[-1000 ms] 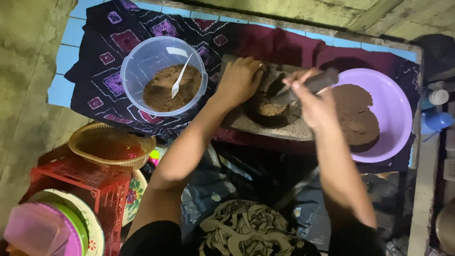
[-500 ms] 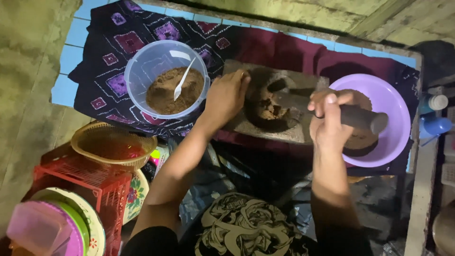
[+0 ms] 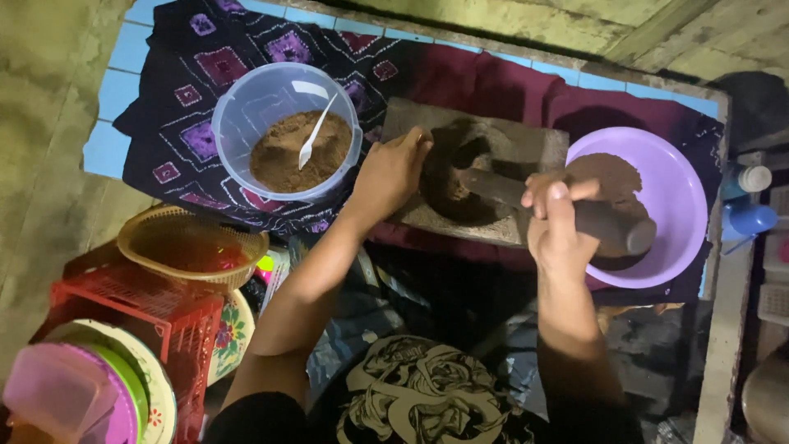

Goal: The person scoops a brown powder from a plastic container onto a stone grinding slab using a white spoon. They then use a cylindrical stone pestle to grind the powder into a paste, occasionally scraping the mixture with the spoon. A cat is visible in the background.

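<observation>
A grey stone grinding slab [image 3: 526,148] with a dark hollow lies on a patterned cloth [image 3: 246,57]. My left hand [image 3: 393,174] rests on the slab's left edge, fingers curled over it. My right hand [image 3: 559,224] grips a dark stone pestle [image 3: 612,226] lying nearly flat, its tip down in the hollow. A purple bowl [image 3: 682,197] of brown powder sits right of the slab, under the pestle's handle end. A clear plastic tub [image 3: 246,107] of brown powder with a white spoon [image 3: 314,136] stands to the left.
A woven basket [image 3: 177,242] sits on a red plastic rack [image 3: 140,308] at lower left, beside stacked floral plates [image 3: 234,333] and a pink lid [image 3: 57,390]. Blue bottles [image 3: 744,201] stand at the right edge. A rough wall runs along the left.
My right hand has swung the pestle from upright over the hollow to lying nearly flat, handle end out over the purple bowl. My left hand slid slightly left along the slab's edge.
</observation>
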